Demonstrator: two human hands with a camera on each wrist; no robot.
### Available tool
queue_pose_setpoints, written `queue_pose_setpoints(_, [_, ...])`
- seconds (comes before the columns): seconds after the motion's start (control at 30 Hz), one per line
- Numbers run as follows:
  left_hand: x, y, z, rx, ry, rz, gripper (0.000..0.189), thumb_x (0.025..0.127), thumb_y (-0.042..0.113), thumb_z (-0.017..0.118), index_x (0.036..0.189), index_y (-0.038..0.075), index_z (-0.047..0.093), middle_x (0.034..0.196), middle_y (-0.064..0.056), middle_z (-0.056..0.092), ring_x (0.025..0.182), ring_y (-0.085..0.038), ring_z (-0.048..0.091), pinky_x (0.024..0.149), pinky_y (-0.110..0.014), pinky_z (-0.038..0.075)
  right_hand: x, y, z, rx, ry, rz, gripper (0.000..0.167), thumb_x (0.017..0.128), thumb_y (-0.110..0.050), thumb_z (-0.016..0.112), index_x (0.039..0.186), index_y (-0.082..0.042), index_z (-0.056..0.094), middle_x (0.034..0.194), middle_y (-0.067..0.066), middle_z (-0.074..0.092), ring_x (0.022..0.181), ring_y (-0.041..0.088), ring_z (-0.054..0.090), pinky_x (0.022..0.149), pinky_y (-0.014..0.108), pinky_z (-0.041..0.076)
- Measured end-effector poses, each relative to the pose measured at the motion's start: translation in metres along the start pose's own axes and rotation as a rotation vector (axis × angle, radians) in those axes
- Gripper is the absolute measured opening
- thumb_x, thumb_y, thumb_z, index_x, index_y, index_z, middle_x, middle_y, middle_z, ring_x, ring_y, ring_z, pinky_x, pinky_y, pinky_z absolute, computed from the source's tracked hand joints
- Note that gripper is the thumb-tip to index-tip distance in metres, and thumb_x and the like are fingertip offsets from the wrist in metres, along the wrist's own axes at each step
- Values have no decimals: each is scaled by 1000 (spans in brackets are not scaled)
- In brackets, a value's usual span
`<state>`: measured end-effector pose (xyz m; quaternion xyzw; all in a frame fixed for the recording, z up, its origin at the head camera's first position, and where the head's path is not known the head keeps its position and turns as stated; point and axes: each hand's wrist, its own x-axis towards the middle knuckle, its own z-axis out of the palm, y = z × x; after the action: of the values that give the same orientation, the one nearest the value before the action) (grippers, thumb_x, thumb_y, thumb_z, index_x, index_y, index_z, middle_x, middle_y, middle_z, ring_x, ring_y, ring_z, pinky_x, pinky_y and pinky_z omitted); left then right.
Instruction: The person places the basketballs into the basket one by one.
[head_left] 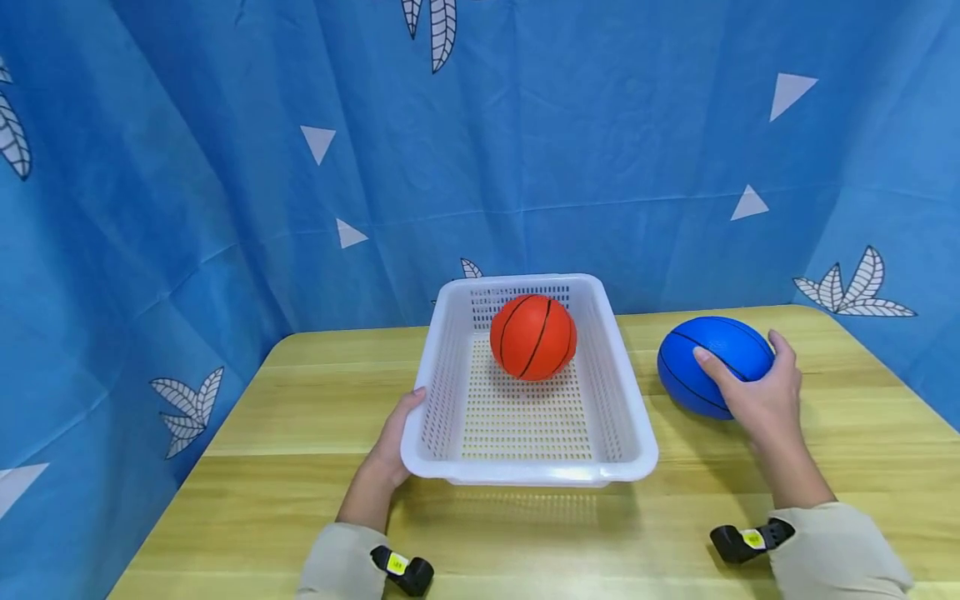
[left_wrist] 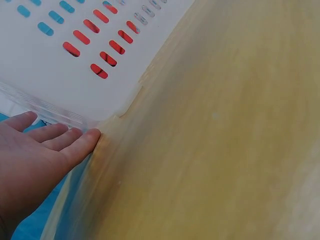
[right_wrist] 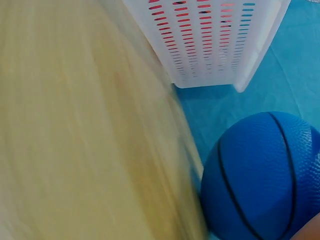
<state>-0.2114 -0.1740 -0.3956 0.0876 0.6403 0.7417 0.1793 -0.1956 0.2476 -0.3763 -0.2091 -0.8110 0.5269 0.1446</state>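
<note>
My left hand [head_left: 392,436] is at the left side of a white plastic basket [head_left: 637,417], its straight fingers [left_wrist: 82,146] touching the outer wall below the rim. An orange-red toy basketball [head_left: 533,337] with black lines sits inside, toward the back. To the right of the basket, my right hand [head_left: 771,392] grips a blue toy basketball [head_left: 712,346] from the near right side, thumb on its front and fingers round its right side. The right wrist view has this blue ball large at the lower right, with the basket's slotted wall [right_wrist: 200,45] behind it.
A wooden table [head_left: 322,400] carries everything. Blue curtain [head_left: 525,167] with leaf and triangle prints hangs behind and at both sides, right at the table's back edge. Black wrist cameras [head_left: 411,575] sit at both sleeves.
</note>
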Motion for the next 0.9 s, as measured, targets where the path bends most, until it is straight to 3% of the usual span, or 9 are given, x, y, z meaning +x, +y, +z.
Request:
queue_pose_setpoints(0.33, [1,-2,-1,-1,17,18,61,96,42,20,147,10,24,140,-29,34,119,-35,44,98,-40,35,4,9,6,77,-25,53,109,78,-57,65,149,-31,-14,157,16,-6,139,48,6,101,69,21])
queue_pose_setpoints(0.63, [1,-1,0,1,6,6,62,96,43,20,151,18,14,152,-21,23,135,-41,28,107,-53,23,5,12,3,128,-28,80,105,81,-56,62,149,-31,-14,157,16,-6,140,47,4,102,68,20])
queue_pose_setpoints(0.9, [0,0,1,7,-4,5,61,96,43,20,152,19,13,153,-20,22,136,-40,27,108,-53,22,5,12,2,186,-6,93,101,82,-54,63,150,-34,-10,158,14,-6,141,45,4,105,66,19])
